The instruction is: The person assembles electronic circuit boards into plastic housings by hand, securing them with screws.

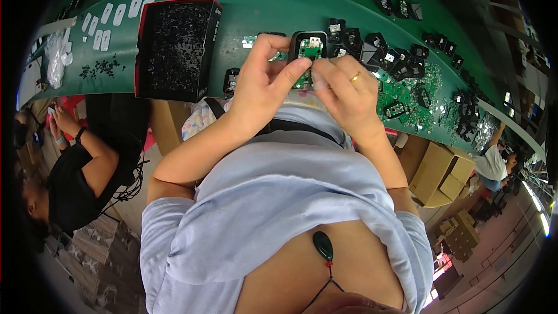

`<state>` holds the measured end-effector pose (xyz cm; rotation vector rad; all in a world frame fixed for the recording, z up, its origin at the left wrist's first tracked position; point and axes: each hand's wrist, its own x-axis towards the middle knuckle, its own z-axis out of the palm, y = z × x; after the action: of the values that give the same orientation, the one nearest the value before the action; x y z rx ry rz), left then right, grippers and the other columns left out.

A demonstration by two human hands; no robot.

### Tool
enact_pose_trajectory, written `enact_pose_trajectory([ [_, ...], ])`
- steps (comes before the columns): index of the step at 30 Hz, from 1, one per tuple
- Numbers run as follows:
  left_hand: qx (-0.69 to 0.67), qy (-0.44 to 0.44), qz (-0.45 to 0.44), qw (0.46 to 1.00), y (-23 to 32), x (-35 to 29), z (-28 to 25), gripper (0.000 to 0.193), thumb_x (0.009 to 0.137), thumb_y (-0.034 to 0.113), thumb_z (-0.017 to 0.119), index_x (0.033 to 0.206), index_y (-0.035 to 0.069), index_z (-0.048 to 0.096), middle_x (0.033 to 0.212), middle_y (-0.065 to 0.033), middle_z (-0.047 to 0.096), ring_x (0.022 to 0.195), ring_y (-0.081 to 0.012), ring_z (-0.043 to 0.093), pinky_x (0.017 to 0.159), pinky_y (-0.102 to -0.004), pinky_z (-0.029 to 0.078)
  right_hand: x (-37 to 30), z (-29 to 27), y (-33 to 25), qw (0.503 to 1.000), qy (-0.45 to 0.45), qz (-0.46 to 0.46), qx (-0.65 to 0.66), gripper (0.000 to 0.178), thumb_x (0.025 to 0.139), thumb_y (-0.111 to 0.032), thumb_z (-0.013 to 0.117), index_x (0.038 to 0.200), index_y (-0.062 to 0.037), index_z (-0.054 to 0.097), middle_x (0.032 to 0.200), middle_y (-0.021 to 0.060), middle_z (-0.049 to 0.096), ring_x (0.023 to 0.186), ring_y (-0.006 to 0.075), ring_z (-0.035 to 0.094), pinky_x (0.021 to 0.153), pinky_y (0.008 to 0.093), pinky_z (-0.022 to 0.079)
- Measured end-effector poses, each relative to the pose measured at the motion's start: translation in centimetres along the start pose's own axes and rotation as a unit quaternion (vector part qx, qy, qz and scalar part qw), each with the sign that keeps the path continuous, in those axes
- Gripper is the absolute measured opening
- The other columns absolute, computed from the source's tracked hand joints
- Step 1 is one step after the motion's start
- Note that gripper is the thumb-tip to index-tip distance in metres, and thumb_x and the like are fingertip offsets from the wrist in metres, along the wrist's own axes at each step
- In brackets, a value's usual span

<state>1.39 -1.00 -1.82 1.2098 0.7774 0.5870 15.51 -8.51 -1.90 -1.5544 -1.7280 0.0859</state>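
Left hand (pixel 261 81) clamped the black case (pixel 295 45); beside its thumb, right hand (pixel 351 93) pinched together over the green board (pixel 308 50), apparently fitting, the next move calling for steady pressure.

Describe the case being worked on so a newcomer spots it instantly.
Find the green bench and, at its near edge, the left hand and right hand. Between them is a rounded black case with a green circuit board inside and a silvery connector near its top. Unlike the black cases heaped to its right, it is hand-held.
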Motion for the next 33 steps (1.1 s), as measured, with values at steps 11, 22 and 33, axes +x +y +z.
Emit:
enact_pose_trajectory([
  [11,0.02,0.022,-0.025,0.999,-0.8,2.8,-0.2,0.023,0.083,0.006,0.058,0.1,0.001,0.044,0.086,-0.0052,0.056,0.076,-0.0086,0.058,0.063,-0.0202,0.048,1.1,1.1,2.3,0.999,-0.042,0.031,0.001,0.033,0.065,-0.005,0.067,0.097,-0.0042,0.057,0.075,0.0083,0.05,0.063,0.0236,0.053,0.052,0.0321,0.045],
  [22,0.359,0.163,0.071,0.916,-12.2,24.5,-6.2,0.038,0.078,0.032,0.062,0.098,0.0,0.056,0.086,-0.0158,0.063,0.073,-0.0247,0.061,0.067,-0.0339,0.048,7.9,9.8,18.6,0.941,0.058,0.258,-0.211,0.056,0.075,-0.032,0.066,0.119,-0.0053,0.043,0.085,0.0094,0.055,0.074,0.0256,0.056,0.058,0.0385,0.045],
  [33,0.281,0.011,0.157,0.947,-9.4,21.2,-3.6,0.049,0.079,0.035,0.061,0.11,-0.002,0.052,0.087,-0.0139,0.063,0.069,-0.0219,0.061,0.063,-0.0323,0.048,7.8,7.0,14.3,0.959,-0.165,0.077,-0.216,0.069,0.07,-0.039,0.067,0.126,-0.0085,0.04,0.084,0.0076,0.056,0.076,0.0233,0.051,0.064,0.0346,0.041],
])
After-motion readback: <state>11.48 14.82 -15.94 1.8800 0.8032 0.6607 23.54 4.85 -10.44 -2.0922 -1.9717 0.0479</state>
